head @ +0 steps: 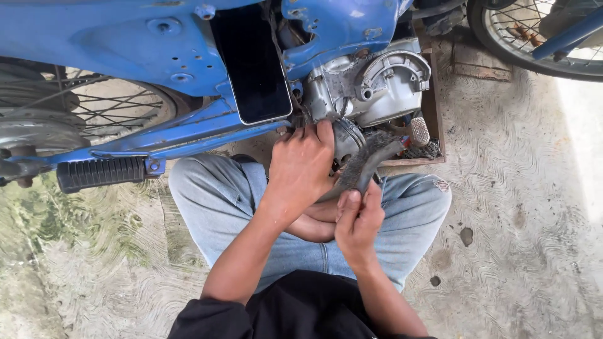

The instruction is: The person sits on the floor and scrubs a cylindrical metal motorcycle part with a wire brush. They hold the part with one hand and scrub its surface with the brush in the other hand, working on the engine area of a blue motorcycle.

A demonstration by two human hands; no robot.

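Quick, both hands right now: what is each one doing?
Left hand: fingers curled against the grey engine, grip hidden; cannot tell what it holds.
Right hand: closed on the wire brush.

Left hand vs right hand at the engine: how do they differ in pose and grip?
The left hand lies palm-down on the silver engine, fingers curled over its lower edge; the right hand sits lower, nearer the lap. The left hand holds no tool, while the right hand pinches the handle of a wire brush with the thumb on top. Both are bare and almost touching.
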